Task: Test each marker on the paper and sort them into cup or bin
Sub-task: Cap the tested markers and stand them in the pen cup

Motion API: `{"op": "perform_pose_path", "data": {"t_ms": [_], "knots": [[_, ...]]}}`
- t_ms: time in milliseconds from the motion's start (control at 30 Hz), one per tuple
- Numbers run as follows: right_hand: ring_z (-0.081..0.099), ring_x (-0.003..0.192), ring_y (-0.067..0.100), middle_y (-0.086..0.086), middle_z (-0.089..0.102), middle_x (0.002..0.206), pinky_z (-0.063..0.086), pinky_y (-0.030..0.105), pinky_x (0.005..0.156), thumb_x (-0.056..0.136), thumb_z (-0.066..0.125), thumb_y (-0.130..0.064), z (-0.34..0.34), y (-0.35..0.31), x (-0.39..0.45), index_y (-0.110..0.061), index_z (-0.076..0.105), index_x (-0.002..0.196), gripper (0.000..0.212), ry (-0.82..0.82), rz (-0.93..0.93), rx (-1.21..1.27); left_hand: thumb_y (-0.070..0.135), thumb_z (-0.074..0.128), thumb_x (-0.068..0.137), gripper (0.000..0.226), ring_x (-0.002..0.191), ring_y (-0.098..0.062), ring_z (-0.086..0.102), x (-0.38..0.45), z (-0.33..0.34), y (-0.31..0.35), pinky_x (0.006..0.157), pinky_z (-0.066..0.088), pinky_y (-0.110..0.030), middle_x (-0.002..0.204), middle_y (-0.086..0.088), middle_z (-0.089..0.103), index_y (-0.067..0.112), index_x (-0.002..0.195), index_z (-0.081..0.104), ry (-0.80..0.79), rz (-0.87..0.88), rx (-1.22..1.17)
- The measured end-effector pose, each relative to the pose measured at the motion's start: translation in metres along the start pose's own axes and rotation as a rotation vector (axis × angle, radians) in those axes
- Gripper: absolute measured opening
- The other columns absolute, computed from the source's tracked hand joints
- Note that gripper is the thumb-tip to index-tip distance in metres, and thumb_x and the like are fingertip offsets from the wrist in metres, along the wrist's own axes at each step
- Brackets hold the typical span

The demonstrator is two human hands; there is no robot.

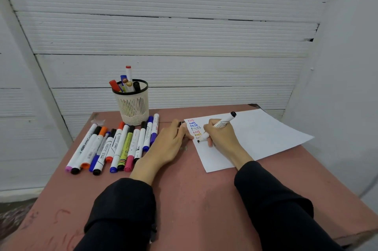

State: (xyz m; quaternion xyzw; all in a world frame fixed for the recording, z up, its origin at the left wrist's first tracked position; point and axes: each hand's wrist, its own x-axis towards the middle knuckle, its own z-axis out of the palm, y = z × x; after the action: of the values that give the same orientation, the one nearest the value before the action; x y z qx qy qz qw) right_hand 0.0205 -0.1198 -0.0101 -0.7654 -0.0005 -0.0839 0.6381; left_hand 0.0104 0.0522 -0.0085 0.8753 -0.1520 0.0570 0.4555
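My right hand (222,137) grips a white marker with a black end (224,122), its tip touching the white paper (261,134) at a black mark below several coloured "test" words. My left hand (166,145) rests on the table at the paper's left edge and holds a small dark cap (181,123) in its fingertips. A row of several capped markers (114,146) lies on the table to the left. The white mesh cup (133,105) behind them holds several markers. No bin is in view.
The reddish table (194,199) ends at a white panelled wall (184,36) behind and drops off at the left and right edges. The paper's right corner overhangs the table's right side.
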Motion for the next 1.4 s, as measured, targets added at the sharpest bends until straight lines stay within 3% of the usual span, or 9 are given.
{"op": "perform_pose_path", "data": {"t_ms": [133,367,567,700,833,967,1167,1300,1400], "knots": [[0.038,0.037,0.008,0.007,0.039,0.046,0.034,0.021,0.047,0.085,0.053,-0.003,-0.001,-0.002,-0.001,-0.015,0.034,0.054,0.039,0.043,-0.006,-0.003,0.036,0.031,0.103,0.026,0.081,-0.010,0.064,-0.001,-0.001,0.000,0.069,0.045,-0.022,0.088,0.018,0.072,0.017,0.093,0.047,-0.005,0.007,0.005],[0.039,0.037,0.006,0.008,0.036,0.050,0.036,0.024,0.053,0.085,0.052,-0.002,0.000,-0.003,-0.002,-0.016,0.032,0.055,0.039,0.033,-0.008,-0.010,0.036,0.031,0.103,0.024,0.085,-0.005,0.063,-0.001,-0.001,0.002,0.069,0.044,-0.020,0.085,0.018,0.071,0.022,0.089,0.045,-0.003,0.022,-0.004],[0.034,0.036,0.008,0.007,0.034,0.050,0.031,0.018,0.042,0.085,0.051,-0.001,-0.001,-0.004,-0.001,-0.014,0.032,0.056,0.037,0.084,-0.013,-0.029,0.036,0.031,0.103,0.024,0.085,-0.007,0.064,-0.001,-0.001,0.001,0.069,0.043,-0.019,0.087,0.016,0.072,0.024,0.085,0.043,-0.001,0.030,-0.002],[0.034,0.034,0.006,-0.004,0.035,0.040,0.028,0.021,0.042,0.086,0.051,0.000,-0.001,-0.003,0.000,-0.014,0.031,0.056,0.039,0.082,0.000,-0.018,0.035,0.033,0.103,0.025,0.084,-0.008,0.065,0.000,0.000,0.001,0.070,0.045,-0.023,0.085,0.017,0.072,0.020,0.086,0.044,0.005,0.023,-0.016],[0.034,0.037,0.006,0.002,0.035,0.048,0.028,0.018,0.041,0.086,0.051,-0.003,-0.001,-0.003,0.000,-0.013,0.033,0.058,0.035,0.105,-0.005,-0.042,0.036,0.032,0.103,0.026,0.084,-0.011,0.065,0.000,0.000,0.000,0.072,0.046,-0.024,0.084,0.018,0.072,0.021,0.087,0.045,0.007,0.028,0.007],[0.034,0.039,0.003,-0.014,0.031,0.040,0.025,0.019,0.043,0.087,0.051,0.000,-0.001,-0.004,0.002,-0.017,0.027,0.056,0.043,0.126,0.027,-0.007,0.036,0.032,0.103,0.026,0.086,-0.010,0.064,0.000,0.000,0.001,0.077,0.048,-0.030,0.084,0.019,0.071,0.018,0.092,0.047,0.003,0.025,0.005],[0.034,0.042,0.005,-0.011,0.031,0.044,0.024,0.022,0.046,0.088,0.050,-0.002,0.000,-0.004,0.001,-0.018,0.027,0.056,0.043,0.144,0.028,-0.017,0.039,0.032,0.102,0.024,0.086,-0.011,0.065,-0.002,-0.001,0.001,0.079,0.050,-0.036,0.089,0.017,0.072,0.024,0.089,0.046,-0.009,0.030,0.045],[0.037,0.042,0.009,-0.003,0.040,0.045,0.031,0.017,0.042,0.091,0.058,-0.013,-0.005,-0.008,0.002,-0.016,0.040,0.060,0.036,0.188,0.110,0.100,0.046,0.032,0.101,0.025,0.079,-0.005,0.062,-0.002,-0.002,0.003,0.073,0.051,-0.039,0.092,0.015,0.072,0.026,0.093,0.045,-0.009,0.078,0.201],[0.037,0.041,0.006,-0.002,0.043,0.050,0.028,0.016,0.040,0.090,0.067,-0.031,-0.008,-0.014,0.000,-0.017,0.050,0.072,0.029,0.119,0.205,0.307,0.052,0.032,0.098,0.030,0.081,-0.011,0.061,0.000,-0.003,0.002,0.071,0.051,-0.040,0.089,0.012,0.070,0.026,0.094,0.045,0.056,0.106,0.368]]}}
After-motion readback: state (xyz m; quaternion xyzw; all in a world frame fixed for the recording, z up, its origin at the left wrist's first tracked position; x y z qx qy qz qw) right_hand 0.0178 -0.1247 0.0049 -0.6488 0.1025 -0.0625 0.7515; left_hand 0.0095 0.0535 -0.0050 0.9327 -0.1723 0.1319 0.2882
